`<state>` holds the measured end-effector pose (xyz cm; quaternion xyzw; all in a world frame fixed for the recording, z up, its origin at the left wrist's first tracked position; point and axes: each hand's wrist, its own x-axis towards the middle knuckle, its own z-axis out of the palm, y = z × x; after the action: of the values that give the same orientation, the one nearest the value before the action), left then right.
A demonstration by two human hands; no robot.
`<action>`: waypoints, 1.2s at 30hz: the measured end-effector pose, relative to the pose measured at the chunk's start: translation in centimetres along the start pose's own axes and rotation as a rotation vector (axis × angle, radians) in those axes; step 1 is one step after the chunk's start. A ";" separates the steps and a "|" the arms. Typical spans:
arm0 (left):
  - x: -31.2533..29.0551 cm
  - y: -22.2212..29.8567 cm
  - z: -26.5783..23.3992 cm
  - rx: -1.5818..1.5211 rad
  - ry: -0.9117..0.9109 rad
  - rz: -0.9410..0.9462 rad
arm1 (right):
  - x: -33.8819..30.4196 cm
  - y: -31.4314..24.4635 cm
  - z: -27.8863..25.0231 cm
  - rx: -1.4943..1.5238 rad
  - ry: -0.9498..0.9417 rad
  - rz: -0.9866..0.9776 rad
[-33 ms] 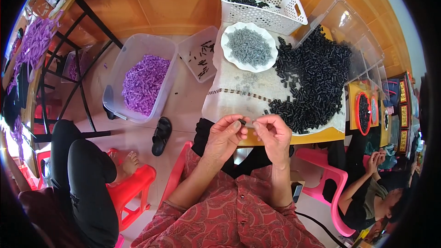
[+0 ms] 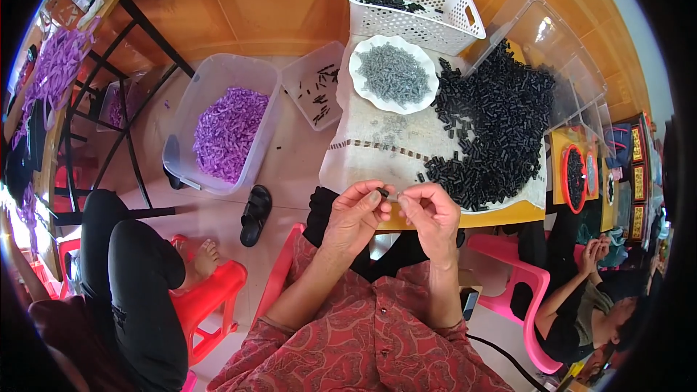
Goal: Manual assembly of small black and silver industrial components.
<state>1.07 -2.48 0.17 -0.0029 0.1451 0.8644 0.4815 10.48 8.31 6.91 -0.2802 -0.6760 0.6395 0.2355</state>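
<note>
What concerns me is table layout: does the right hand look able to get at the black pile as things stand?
Probably yes: the black pile lies just beyond the right hand, with nothing visible between, though that hand seems busy pinching a small pale piece.

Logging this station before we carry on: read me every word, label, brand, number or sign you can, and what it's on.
No text can be read in this view.
Red-and-gold panels at right: any markings are too small and blurred.
Dark piece in the left hand: too small to tell.
White basket: no lettering visible.
</note>
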 end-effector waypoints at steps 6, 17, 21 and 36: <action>-0.3 -0.4 0.2 -0.016 -0.016 0.013 | -1.0 -0.3 0.5 0.062 -0.036 0.023; -0.5 -0.7 0.3 0.012 -0.029 0.012 | -1.3 -0.5 0.8 0.095 -0.032 0.003; -0.5 -0.8 0.2 0.032 -0.028 -0.002 | -1.1 -0.7 0.4 0.066 -0.049 -0.002; -1.0 -1.6 1.3 -0.133 0.086 -0.191 | -1.0 -0.1 0.4 -0.051 -0.013 -0.034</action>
<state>3.11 -2.16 1.14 -0.0855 0.1070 0.8215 0.5536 10.96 7.32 7.04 -0.2703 -0.6985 0.6197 0.2345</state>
